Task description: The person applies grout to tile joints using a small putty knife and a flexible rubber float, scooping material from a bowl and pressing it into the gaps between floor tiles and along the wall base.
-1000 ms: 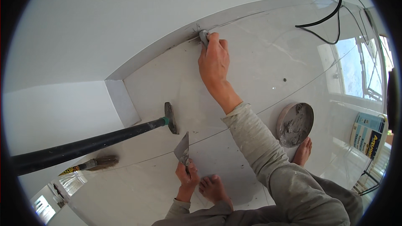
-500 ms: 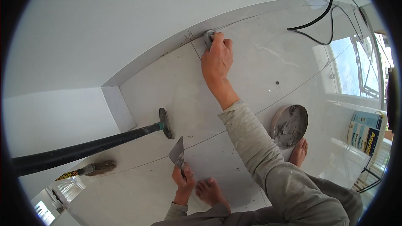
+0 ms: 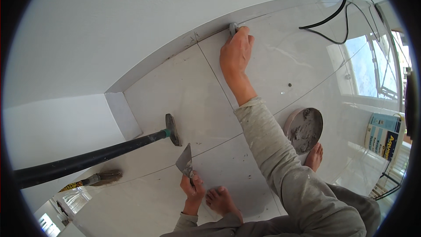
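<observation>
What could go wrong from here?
The right foot, close beside the round pan of grey paste, might tip it. The trowel in the left hand could knock the nearby black-handled floor tool. The small grey tool in the right hand might smear the already marked skirting.

I'm in a room under finishing work: white wall [image 3: 109, 30] beyond my hands [image 3: 237, 55], glossy tiled floor [image 3: 175, 87] below them, paste-smeared pan [image 3: 318, 125] to their right.
</observation>
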{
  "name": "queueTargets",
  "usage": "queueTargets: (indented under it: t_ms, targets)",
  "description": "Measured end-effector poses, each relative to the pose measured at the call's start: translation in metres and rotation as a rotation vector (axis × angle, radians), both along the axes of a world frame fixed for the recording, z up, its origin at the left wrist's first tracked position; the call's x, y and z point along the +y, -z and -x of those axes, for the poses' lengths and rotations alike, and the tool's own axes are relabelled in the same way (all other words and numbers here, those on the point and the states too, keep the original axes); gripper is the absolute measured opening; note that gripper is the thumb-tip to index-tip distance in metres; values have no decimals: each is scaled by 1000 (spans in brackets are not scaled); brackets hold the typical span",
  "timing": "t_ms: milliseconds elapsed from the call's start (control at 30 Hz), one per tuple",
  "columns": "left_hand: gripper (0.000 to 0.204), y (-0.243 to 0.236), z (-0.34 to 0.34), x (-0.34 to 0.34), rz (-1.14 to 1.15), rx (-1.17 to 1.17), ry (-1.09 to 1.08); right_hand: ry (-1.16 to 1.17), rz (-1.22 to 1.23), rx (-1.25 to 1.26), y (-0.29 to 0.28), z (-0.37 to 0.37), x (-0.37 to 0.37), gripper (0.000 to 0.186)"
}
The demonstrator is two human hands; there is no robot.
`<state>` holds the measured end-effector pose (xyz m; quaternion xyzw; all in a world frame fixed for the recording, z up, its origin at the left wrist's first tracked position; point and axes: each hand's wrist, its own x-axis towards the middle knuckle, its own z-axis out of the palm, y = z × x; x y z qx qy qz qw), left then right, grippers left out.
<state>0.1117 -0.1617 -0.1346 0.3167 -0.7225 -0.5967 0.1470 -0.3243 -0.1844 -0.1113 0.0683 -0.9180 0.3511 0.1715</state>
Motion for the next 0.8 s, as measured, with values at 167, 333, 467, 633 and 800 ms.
queueTargets:
  t_ms: [167, 333, 467, 633, 800]
  targets:
    - [40, 0, -2, 4, -7, -1, -78, -89, -11, 66, 8, -46, -36, 21]
    - [36, -4, 4, -1, -22, 5, -77, -153, 317, -266, -19, -8, 19, 16]
    - [34, -6, 8, 2, -2, 44, -40, 132, 256, -204, -14, 59, 44, 20]
    - [35, -2, 2, 1, 1, 8, -44, 210, 30, -74, 6, 2, -53, 34]
    - [36, 5, -3, 3, -20, 22, -92, -118, 262, -200, 2, -69, -64, 29]
